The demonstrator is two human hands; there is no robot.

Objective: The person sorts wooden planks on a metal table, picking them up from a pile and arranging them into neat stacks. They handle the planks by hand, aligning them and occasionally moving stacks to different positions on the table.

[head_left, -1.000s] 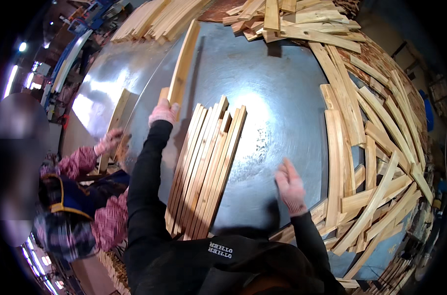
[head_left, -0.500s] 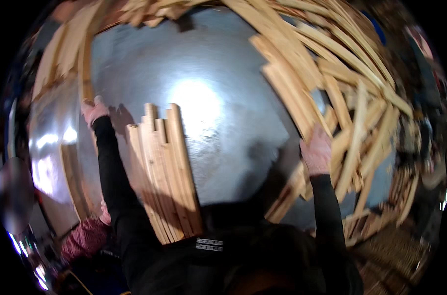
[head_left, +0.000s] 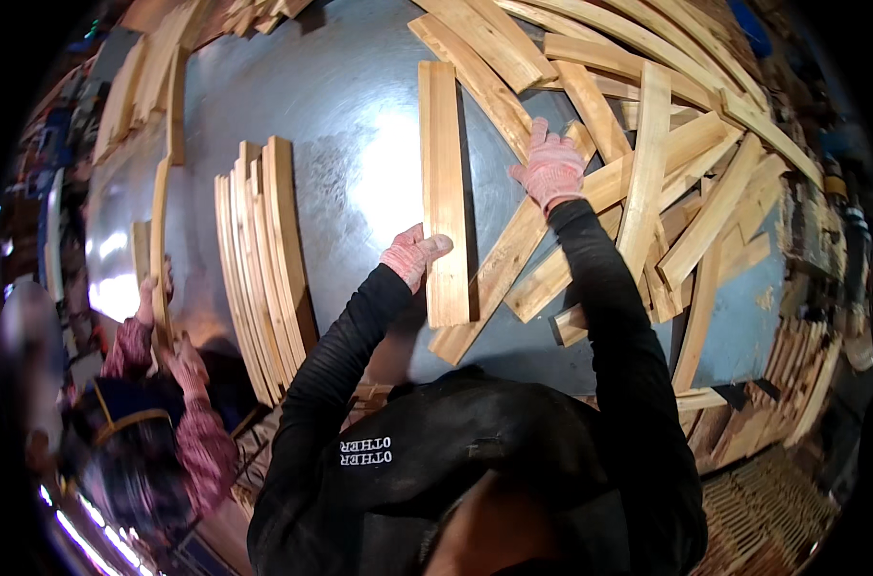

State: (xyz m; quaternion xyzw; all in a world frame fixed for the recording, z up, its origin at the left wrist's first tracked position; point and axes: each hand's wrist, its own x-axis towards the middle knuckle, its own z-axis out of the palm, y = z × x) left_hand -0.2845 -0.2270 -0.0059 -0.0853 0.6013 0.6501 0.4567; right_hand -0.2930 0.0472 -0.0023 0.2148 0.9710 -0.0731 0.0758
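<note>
My left hand point(head_left: 415, 255) grips a flat pale wooden plank point(head_left: 443, 163) near its lower end, thumb on top and the other fingers out of sight beneath. The plank points away from me over the grey metal tabletop point(head_left: 335, 86). My right hand point(head_left: 553, 169) is spread, fingers stretched out, over the ends of loose planks in the heap to the right. One of those planks point(head_left: 479, 86) runs up and left from my fingertips. Another plank point(head_left: 499, 278) slants below the right hand. Both hands wear pinkish gloves.
Left of me, several narrow planks point(head_left: 263, 259) lie side by side in a row. A co-worker point(head_left: 139, 451) at the left holds a long plank point(head_left: 160, 221). Crossed planks point(head_left: 647, 182) heap up on the right. More boards point(head_left: 153, 86) lie at the far left.
My left hand has come from the far left to the middle and now holds a plank. My right hand has moved up and left over the heap. The co-worker is more fully in view.
</note>
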